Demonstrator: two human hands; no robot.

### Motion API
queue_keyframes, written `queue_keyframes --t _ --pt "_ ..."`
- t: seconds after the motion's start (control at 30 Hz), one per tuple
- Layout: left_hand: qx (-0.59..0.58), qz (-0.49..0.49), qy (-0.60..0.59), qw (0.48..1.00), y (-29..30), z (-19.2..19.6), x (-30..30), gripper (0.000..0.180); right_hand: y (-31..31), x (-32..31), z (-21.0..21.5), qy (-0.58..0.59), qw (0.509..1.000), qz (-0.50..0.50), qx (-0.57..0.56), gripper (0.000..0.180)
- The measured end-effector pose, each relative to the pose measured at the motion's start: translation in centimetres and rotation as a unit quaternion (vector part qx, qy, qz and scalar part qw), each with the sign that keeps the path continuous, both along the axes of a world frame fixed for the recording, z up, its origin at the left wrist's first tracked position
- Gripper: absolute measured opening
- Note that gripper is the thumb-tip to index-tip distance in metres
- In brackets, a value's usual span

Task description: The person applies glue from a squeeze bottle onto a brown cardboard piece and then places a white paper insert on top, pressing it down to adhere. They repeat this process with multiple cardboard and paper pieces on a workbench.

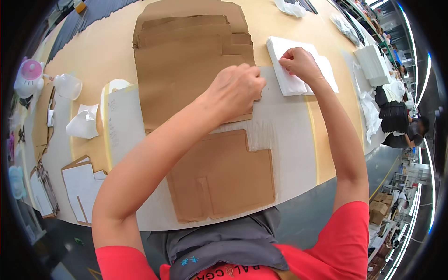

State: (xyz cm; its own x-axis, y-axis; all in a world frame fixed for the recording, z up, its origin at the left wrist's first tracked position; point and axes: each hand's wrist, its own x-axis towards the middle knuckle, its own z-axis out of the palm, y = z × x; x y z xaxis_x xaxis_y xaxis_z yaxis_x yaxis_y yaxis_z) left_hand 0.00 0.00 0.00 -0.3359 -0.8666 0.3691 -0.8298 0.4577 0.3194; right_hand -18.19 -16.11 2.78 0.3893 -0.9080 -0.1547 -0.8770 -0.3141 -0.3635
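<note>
My left hand (237,89) is closed, fingers curled, over the right edge of a stack of brown cut-out sheets (182,70). Whatever those fingers hold, if anything, is hidden. Over a stack of white sheets (279,56) at the right, my right hand (301,64) pinches with thumb and fingers together. I cannot make out whether a thin white sheet is caught in that pinch. Close to my body lies a single brown cut-out piece (235,177), flat, with a notched upper right corner and a narrow strip along its lower part.
At left are a pink-and-white device (30,77), a clear plastic cup (69,87), a crumpled white piece (84,122) and white templates with brown edges (81,186). Dark strips (93,21) lie far left. White stacks (373,65) and a person (410,133) are at right.
</note>
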Motion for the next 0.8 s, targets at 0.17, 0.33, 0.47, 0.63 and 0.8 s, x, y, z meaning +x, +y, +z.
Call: queue_keyframes --t 0.17,0.33,0.47,0.63,0.8 --pt "-0.024 0.023 0.016 0.999 -3.6 -0.3 -1.3 0.029 -0.4 -0.2 -0.2 -0.028 1.000 0.005 -0.010 0.018" --pt "-0.022 0.048 0.012 0.999 -6.2 -1.4 -2.7 0.036 -0.8 -0.6 -0.7 -0.055 0.998 0.005 0.015 0.018" --pt "0.017 0.067 -0.011 0.998 -7.5 -1.7 -3.6 0.042 -0.9 -0.8 -0.7 -0.083 0.994 -0.013 0.066 0.018" --pt "0.024 0.058 -0.017 0.998 -7.9 -2.4 -3.9 0.043 -1.4 -1.8 -1.4 -0.155 0.983 -0.018 0.099 0.018" --pt "0.028 0.059 -0.036 0.997 -7.7 -2.1 -4.2 0.044 -1.4 -2.4 -1.4 -0.209 0.968 -0.032 0.136 0.022"
